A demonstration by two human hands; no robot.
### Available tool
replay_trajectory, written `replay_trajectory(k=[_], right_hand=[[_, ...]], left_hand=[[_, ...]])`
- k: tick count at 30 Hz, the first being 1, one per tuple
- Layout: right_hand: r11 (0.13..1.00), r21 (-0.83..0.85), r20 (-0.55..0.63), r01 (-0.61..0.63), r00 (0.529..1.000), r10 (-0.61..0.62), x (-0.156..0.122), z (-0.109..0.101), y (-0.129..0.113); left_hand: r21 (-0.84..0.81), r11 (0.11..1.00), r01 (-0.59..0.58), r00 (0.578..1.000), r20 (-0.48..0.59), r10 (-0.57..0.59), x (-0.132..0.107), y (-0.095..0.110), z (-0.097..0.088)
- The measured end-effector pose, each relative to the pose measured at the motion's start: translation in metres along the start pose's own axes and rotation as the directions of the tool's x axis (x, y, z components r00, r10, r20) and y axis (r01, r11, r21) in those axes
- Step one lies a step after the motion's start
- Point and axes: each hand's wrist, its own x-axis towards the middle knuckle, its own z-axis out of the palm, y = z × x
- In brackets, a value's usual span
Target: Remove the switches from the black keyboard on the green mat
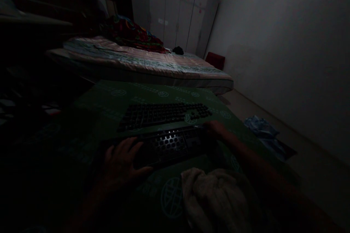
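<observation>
A black keyboard frame (172, 143) lies on a green table cover, its key area showing rows of bare holes. My left hand (123, 160) grips its left end, fingers spread over the top and thumb along the near edge. At the far right corner of the frame, my right hand (216, 129) is closed; darkness hides whatever its fingers hold. Behind the frame, loose black keycaps (161, 113) are laid out in keyboard order. A crumpled light cloth (216, 198) rests on the near side, below my right forearm.
The green table cover (117, 103) has printed globe marks. Beyond it stands a bed (153, 63) with a striped sheet and a red patterned blanket (136, 36). Pale wardrobe doors (175, 14) line the back. Bluish cloth (262, 131) lies on the floor at right. The room is very dim.
</observation>
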Motion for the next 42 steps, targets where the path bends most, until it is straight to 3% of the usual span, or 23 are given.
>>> replay_trajectory(k=[9, 21, 29, 34, 42], right_hand=[[0.998, 0.008, -0.030, -0.064, 0.997, 0.065, -0.001, -0.001, -0.004], [0.990, 0.133, 0.151, -0.050, 0.988, 0.029, -0.030, 0.001, 0.010], [0.978, 0.197, 0.093, -0.067, 0.994, 0.049, -0.033, 0.007, 0.010], [0.969, 0.241, 0.135, -0.045, 0.991, 0.013, -0.049, 0.011, 0.015], [0.925, 0.378, 0.088, 0.023, 0.994, -0.061, -0.076, 0.020, 0.013]], left_hand=[[-0.021, 1.000, 0.007, 1.000, -0.015, -0.008, 0.000, 0.003, -0.002], [-0.073, 0.997, 0.013, 1.000, -0.015, -0.014, -0.002, 0.007, -0.005], [-0.051, 0.998, 0.026, 1.000, 0.011, -0.026, -0.001, 0.010, -0.009], [-0.037, 0.999, 0.027, 0.999, 0.029, -0.026, 0.000, 0.011, -0.010], [-0.048, 0.998, 0.034, 0.999, 0.027, -0.033, -0.002, 0.011, -0.011]])
